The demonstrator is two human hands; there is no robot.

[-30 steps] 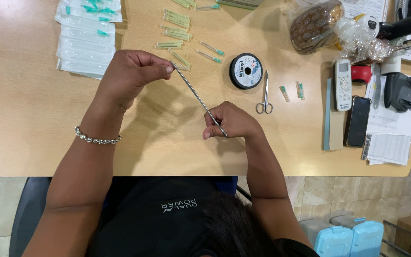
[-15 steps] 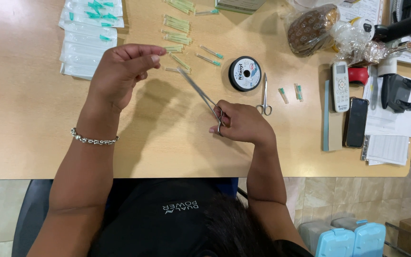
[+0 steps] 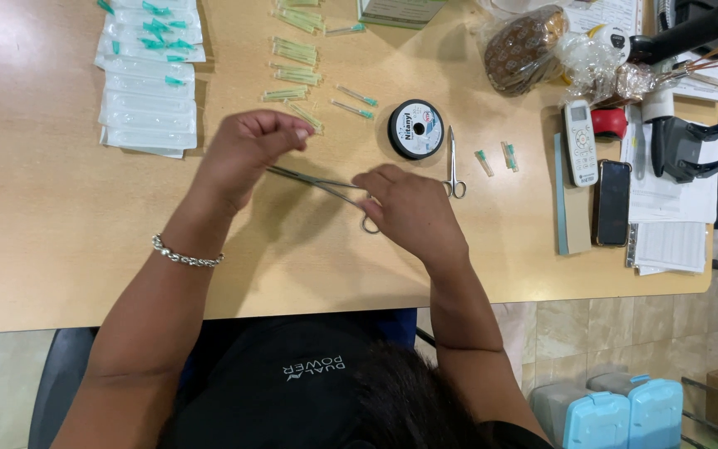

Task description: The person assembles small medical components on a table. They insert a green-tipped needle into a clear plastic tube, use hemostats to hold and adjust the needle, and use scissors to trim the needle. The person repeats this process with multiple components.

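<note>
The slim steel forceps [image 3: 319,183] are lying nearly level above the wooden table [image 3: 35,224], their long axis running left to right between the two hands, dipping slightly toward the right. The right hand [image 3: 405,208] is gripping the ringed handle end, its fingers curled closed around the loops, so it is the hand carrying the tool. The left hand [image 3: 247,154] is sitting at the tip end, its fingertips pressed together in a pinch just above the tips; whatever it is pinching is too fine to make out. A silver chain bracelet [image 3: 186,256] is circling the left wrist. Just beyond the right hand, a black round spool [image 3: 415,129] and small shiny scissors [image 3: 453,166] are resting on the table, with pale green capped needles [image 3: 297,71] and white blister packs [image 3: 149,91] lying farther back.
</note>
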